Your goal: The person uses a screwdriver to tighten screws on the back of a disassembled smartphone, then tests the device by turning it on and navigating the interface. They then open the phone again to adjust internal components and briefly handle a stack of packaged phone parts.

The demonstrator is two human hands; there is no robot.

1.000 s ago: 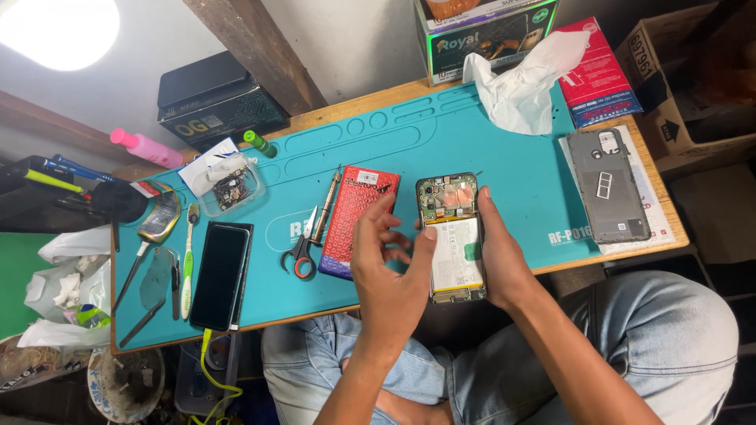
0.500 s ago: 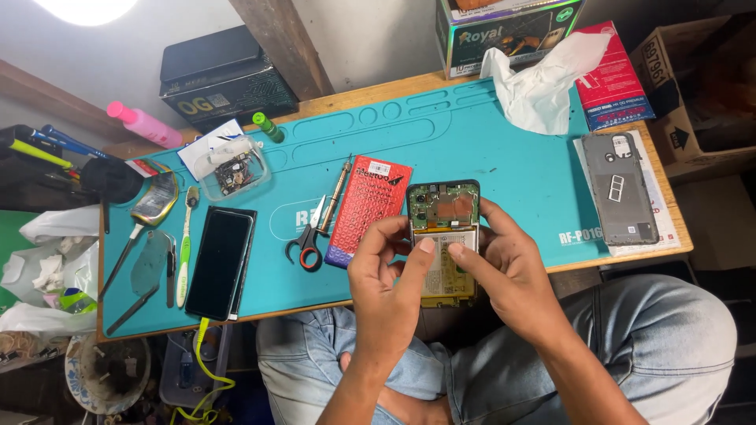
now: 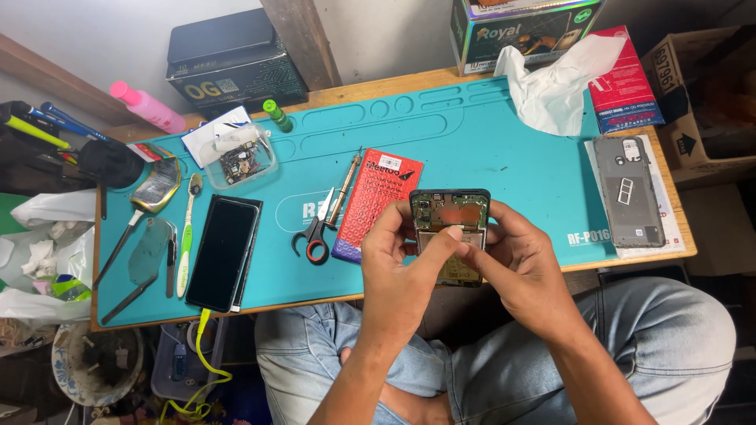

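Opened phone (image 3: 449, 212) between both hands

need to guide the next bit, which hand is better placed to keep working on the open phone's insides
Left, likely. The left hand has its thumb on the open phone interior; the right hand grips its right edge, steadying it.

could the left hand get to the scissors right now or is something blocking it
Probably yes. The scissors lie flat on the teal mat just beside the left hand, with bare mat between them. But that hand and the right hand both hold the opened phone, so it must let go first.
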